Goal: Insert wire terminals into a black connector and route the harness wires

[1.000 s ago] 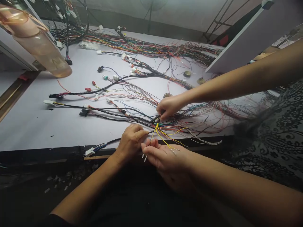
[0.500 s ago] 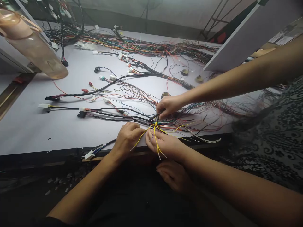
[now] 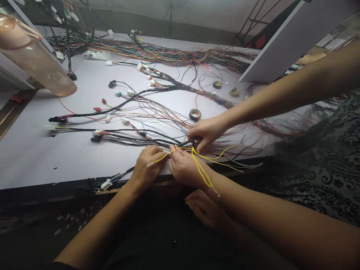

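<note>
My left hand [image 3: 149, 165] is closed at the table's front edge, gripping part of a wire bundle [image 3: 168, 145]; its fingertips are partly hidden. A yellow wire [image 3: 161, 159] with a pale tip crosses over it. Low in shadow, my right hand [image 3: 205, 210] rests below the table edge, fingers loosely bent and seemingly holding nothing. A co-worker's lower hand [image 3: 182, 165] touches the bundle beside my left hand. The co-worker's upper hand [image 3: 208, 131] pinches a dark strip [image 3: 186, 143] at the bundle, near where several yellow wires [image 3: 204, 173] fan out.
Branched harnesses with connectors [image 3: 97, 137] cover the white table [image 3: 84, 161]. Tape rolls [image 3: 194, 114] lie behind the hands. A long wire pile [image 3: 157, 52] runs along the back. A bottle [image 3: 47, 67] stands left; a white panel [image 3: 275, 45] slants at right.
The co-worker's upper hand has shifted slightly right and down. The yellow wires have swung right over the co-worker's lower wrist. My hands stay nearly in place; the view has shifted slightly.
</note>
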Demonstrator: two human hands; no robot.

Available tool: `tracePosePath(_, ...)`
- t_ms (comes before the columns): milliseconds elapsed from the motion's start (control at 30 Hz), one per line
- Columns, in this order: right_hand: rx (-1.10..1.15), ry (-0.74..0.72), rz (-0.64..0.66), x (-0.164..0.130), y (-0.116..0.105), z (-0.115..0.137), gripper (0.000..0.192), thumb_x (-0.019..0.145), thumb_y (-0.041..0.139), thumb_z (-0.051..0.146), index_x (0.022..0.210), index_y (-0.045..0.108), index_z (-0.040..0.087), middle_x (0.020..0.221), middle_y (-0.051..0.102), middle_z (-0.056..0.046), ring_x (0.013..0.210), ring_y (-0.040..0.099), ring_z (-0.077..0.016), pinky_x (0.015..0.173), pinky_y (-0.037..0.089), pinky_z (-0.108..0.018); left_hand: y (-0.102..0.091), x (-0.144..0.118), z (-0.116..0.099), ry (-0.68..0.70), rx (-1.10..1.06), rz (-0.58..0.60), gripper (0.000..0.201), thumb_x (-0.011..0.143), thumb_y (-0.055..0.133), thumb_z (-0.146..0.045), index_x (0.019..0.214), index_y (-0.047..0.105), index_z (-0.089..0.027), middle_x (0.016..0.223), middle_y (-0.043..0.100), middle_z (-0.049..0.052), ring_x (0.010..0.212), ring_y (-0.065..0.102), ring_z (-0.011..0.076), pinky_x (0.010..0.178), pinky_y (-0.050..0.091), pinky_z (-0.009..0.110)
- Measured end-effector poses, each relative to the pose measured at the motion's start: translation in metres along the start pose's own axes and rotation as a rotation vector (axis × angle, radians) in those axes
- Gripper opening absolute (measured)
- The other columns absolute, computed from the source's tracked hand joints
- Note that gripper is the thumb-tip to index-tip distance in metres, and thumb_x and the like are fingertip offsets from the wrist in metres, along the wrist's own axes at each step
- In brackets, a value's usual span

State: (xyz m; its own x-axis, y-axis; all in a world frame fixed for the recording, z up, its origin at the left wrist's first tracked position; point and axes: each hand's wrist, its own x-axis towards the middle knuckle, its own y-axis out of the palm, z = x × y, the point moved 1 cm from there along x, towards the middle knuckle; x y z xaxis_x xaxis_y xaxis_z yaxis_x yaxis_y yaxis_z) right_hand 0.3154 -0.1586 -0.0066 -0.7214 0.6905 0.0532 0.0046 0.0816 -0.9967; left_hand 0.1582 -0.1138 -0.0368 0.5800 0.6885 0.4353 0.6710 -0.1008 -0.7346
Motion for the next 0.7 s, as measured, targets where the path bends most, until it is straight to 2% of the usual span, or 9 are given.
tracePosePath(67,0.047,0.022,0.009,0.000,-0.001,-0.002,0.045,0.084,0.022,-0.003,0.103,0.063,-0.004,0.103,0.066,-0.024,0.112,0.058,-0.0278,0.103,0.042,-0.048,0.000,0.000,0.000,0.018,-0.001,-0.014,0.018,0.090,0.052,-0.020,0.096,0.069,-0.020,0.087,0.064,0.006,0.081,0.054,0.0172,0.073,0.046,0.030)
tracePosePath(133,0.134,0.010,-0.049,-0.001,0.000,-0.003,0.053,0.085,0.014,-0.004,0.105,0.062,-0.004,0.098,0.067,-0.021,0.111,0.058,-0.0244,0.103,0.041,-0.048,-0.001,0.000,0.000,0.037,0.005,-0.024,0.020,0.090,0.051,-0.017,0.100,0.068,-0.019,0.090,0.064,0.007,0.083,0.055,0.0179,0.074,0.046,0.031)
tracePosePath(233,0.217,-0.024,-0.123,0.001,0.006,-0.004,0.059,0.086,0.006,-0.003,0.106,0.062,-0.003,0.090,0.068,-0.015,0.111,0.058,-0.0194,0.104,0.039,-0.044,-0.002,0.000,-0.001,0.041,0.027,-0.005,0.019,0.089,0.050,-0.016,0.092,0.068,-0.017,0.087,0.063,0.007,0.081,0.054,0.0178,0.071,0.046,0.030)
tracePosePath(333,0.181,-0.041,-0.062,0.008,0.013,-0.004,0.052,0.085,0.015,-0.004,0.103,0.064,-0.002,0.096,0.068,-0.016,0.112,0.058,-0.0196,0.104,0.039,-0.039,-0.003,0.000,-0.001,0.031,0.037,-0.006,0.019,0.090,0.049,-0.018,0.084,0.067,-0.016,0.085,0.062,0.007,0.080,0.054,0.0176,0.070,0.046,0.030)
tracePosePath(433,0.178,-0.028,0.005,0.017,0.016,-0.003,0.045,0.082,0.026,-0.004,0.103,0.066,0.003,0.102,0.068,-0.015,0.110,0.060,-0.0193,0.101,0.044,-0.033,-0.006,-0.002,0.000,0.043,0.036,-0.022,0.019,0.090,0.050,-0.020,0.086,0.068,-0.017,0.086,0.064,0.006,0.081,0.054,0.0184,0.070,0.046,0.030)
tracePosePath(533,0.213,0.003,0.011,0.022,0.014,-0.003,0.048,0.080,0.027,-0.006,0.105,0.066,0.006,0.102,0.068,-0.011,0.109,0.061,-0.0179,0.098,0.047,-0.033,-0.008,-0.003,0.000,0.049,0.041,-0.004,0.019,0.090,0.050,-0.020,0.092,0.069,-0.020,0.089,0.065,0.005,0.082,0.054,0.0187,0.072,0.045,0.032)
tracePosePath(600,0.350,0.075,0.013,0.020,0.009,-0.002,0.052,0.080,0.022,-0.006,0.111,0.063,0.006,0.107,0.067,-0.012,0.114,0.058,-0.0182,0.101,0.044,-0.037,-0.009,-0.004,0.000,0.051,0.037,0.003,0.019,0.090,0.050,-0.019,0.095,0.069,-0.020,0.090,0.065,0.006,0.083,0.055,0.0189,0.073,0.045,0.033)
tracePosePath(700,0.728,0.203,0.031,0.001,-0.002,-0.004,0.056,0.082,0.021,-0.005,0.120,0.058,0.013,0.118,0.061,-0.011,0.122,0.052,-0.0182,0.104,0.041,-0.040,-0.009,-0.005,0.002,0.057,0.027,-0.013,0.018,0.089,0.051,-0.018,0.096,0.068,-0.019,0.090,0.065,0.007,0.083,0.055,0.0189,0.072,0.046,0.033)
